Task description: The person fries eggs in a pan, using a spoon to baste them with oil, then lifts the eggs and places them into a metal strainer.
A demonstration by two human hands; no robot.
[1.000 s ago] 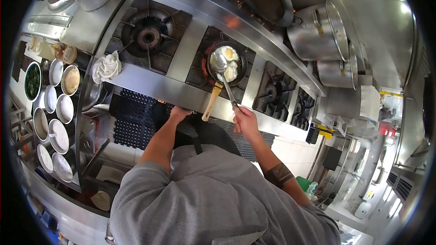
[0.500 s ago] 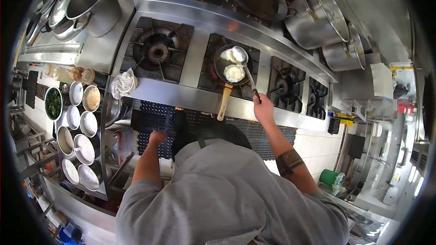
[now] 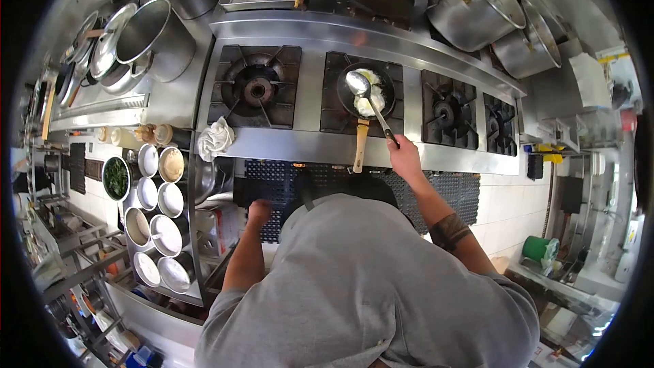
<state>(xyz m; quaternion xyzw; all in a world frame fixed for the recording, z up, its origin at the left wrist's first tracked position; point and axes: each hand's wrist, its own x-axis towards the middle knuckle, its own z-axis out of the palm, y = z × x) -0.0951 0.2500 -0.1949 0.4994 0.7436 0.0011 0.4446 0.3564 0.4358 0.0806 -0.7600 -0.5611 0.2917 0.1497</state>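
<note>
Wrapped round the dark handle of a large metal spoon (image 3: 357,84) is my right hand (image 3: 407,156), at the stove's front edge. The spoon's bowl is over the far left part of a black frying pan (image 3: 387,92), overlapping the eggs. Two white eggs (image 3: 369,103) lie in the pan, partly hidden by the spoon. The pan sits on the second burner from the left, its wooden handle (image 3: 360,146) pointing toward me, untouched. My left hand (image 3: 259,211) hangs low at my side over the black floor mat, its fingers turned away from view.
A crumpled white cloth (image 3: 216,139) lies on the stove's front left corner. To the left, a rack holds several metal containers (image 3: 171,200) and a pot of greens (image 3: 116,178). Large stockpots (image 3: 475,10) stand behind the stove on the right.
The spoon's bowl has moved from the pan's right side to the left, across the eggs. My view has shifted, so the stove appears further right and lower.
</note>
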